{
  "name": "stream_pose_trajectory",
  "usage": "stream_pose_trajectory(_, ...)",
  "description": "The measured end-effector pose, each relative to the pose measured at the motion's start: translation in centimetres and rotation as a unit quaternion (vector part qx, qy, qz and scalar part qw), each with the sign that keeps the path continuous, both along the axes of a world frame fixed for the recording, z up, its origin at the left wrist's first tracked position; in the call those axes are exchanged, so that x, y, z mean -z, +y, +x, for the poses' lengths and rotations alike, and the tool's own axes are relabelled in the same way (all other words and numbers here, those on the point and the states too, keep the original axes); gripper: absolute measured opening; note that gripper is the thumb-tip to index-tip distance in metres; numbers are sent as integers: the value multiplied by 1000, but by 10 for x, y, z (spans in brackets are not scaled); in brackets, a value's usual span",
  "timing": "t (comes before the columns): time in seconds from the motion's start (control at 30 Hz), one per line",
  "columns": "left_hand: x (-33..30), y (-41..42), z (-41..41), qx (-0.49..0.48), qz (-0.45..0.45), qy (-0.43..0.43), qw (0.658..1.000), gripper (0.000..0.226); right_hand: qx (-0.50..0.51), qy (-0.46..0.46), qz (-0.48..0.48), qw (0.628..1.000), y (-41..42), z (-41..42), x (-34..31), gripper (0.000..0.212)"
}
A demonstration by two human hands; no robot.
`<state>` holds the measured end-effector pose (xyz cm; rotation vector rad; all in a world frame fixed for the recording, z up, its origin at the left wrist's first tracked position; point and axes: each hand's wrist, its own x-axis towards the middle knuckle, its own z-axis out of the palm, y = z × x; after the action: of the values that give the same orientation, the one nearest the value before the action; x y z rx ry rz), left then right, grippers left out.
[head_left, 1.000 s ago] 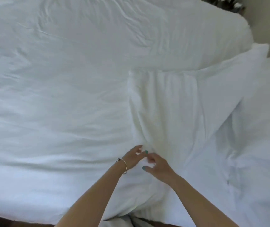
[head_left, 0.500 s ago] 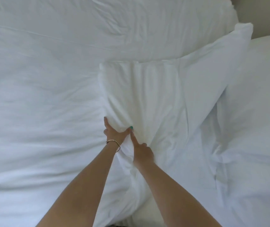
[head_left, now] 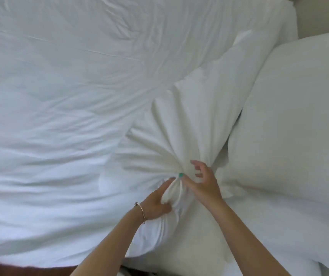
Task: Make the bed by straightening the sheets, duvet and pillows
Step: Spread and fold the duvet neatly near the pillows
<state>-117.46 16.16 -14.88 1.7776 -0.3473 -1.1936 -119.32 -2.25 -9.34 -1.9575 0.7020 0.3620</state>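
Both hands meet at the near end of the middle pillow, which lies slanted across the bed with its far corner pointing up toward the wall. The left hand has its fingers curled around a bunched fold of the pillowcase, so it's gripping that cloth tight, and creases fan out from that spot. The right hand is loosely open right next to it, thumb touching the same fold, fingers lifted and slightly bent, holding nothing as far as I can see. A thin bracelet sits on the left wrist. The rumpled white duvet covers the left side. A second, plumper pillow sits on the right, touching the first.
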Motion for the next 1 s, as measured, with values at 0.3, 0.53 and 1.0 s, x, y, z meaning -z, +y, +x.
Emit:
stream_pose_trajectory(0.3,-12,15,-18,-216,69,-22,974,23,-389,205,-223,870,17,67,45,107)
stream_pose_trajectory(0.53,9,54,45,-349,172,76,918,131,-272,134,-168,938,-4,45,24,70)
stream_pose_trajectory(1.0,-222,-96,17,159,-251,-24,954,73,118,-205,-91,967,27,-107,-149,135)
